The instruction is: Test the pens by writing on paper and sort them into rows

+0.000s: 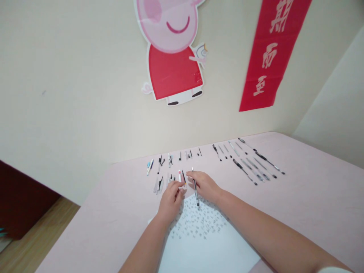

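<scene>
Tabletop: a pale pink tabletop point(313, 197) is running back to the wall, with its far right corner sitting in the corner of the room.
Wall: a cream wall is carrying a cartoon pig cutout point(173, 57) and a red banner point(273, 53) with pale characters.
Floor: a wood floor point(25, 246) is showing past the left edge, with dark red-brown furniture point(19, 201) standing on it.
Sheet: a white sheet point(204, 239) is lying at the middle of the near edge, its far end covered in small scribbles.
Right hand: the right hand point(206, 185) is keeping its grip clamped on a black pen point(195, 187), whose tip is resting on the sheet's far end.
Left hand: the left hand point(170, 197) is resting just beside the right, fingertips drawn together over the small parts; whether its grip is holding one is unclear.
Pen parts: short pen parts point(170, 163) are lying in rows near the far edge, left of the middle.
Whole pens: whole pens point(250, 163) are lying side by side towards the far right corner.
</scene>
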### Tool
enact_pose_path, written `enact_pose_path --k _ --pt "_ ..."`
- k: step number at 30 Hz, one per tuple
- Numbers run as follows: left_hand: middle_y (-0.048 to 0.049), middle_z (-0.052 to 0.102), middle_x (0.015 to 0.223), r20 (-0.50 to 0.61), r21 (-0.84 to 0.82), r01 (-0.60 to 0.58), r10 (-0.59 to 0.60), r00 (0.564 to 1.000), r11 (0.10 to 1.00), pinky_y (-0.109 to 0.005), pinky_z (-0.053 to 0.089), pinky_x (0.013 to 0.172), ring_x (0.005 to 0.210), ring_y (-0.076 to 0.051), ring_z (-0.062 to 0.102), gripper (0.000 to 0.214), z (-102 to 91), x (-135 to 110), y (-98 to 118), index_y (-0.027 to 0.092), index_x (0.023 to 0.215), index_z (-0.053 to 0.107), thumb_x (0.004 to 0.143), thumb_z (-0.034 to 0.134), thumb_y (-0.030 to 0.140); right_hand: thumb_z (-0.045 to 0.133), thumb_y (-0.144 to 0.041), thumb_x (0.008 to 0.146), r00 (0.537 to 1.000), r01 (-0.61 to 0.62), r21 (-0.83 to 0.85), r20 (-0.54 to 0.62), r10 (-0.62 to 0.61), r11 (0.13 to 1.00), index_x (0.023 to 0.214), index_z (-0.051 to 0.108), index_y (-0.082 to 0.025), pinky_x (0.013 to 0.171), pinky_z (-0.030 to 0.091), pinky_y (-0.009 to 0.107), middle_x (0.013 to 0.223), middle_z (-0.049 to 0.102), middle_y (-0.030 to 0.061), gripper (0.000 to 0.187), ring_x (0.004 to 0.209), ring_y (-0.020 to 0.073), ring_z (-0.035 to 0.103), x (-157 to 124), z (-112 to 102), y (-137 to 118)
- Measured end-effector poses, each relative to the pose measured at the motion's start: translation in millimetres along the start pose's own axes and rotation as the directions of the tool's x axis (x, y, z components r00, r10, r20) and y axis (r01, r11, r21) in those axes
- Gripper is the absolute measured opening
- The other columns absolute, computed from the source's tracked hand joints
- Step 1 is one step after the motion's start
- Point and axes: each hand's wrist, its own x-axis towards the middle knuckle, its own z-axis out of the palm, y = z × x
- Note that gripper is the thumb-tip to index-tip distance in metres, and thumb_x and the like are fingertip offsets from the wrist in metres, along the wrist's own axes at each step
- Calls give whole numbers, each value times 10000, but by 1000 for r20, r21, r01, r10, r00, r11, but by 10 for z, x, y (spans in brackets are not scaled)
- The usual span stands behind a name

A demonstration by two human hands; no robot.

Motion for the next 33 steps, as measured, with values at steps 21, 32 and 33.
enact_pose_path --k 21,32,33 --pt "-31 659 850 -13 -4 143 -143 990 990 -299 452 680 717 -158 568 322 9 12 -52 191 1047 596 741 508 140 461 -219 844 998 65 349 -1 -69 935 1084 579 -203 835 447 317 993 654 57 267 900 181 595 -37 14 -327" --pt "-45 663 893 -33 1 85 -84 996 996 -290 460 685 747 -157 582 253 28 8 -128 198 999 628 776 511 167 342 -415 905 968 -113 402 -163 193 909 820 642 -185 702 418 292 696 537 13 388 706 143 508 1 -24 -246" --pt "-42 661 881 -31 6 75 -75 997 997 -286 461 677 735 -154 581 245 27 9 -126 198 985 633 777 509 163 356 -419 896 962 -141 433 -153 227 890 806 626 -182 666 414 282 671 519 3 370 669 136 492 8 -20 -244"
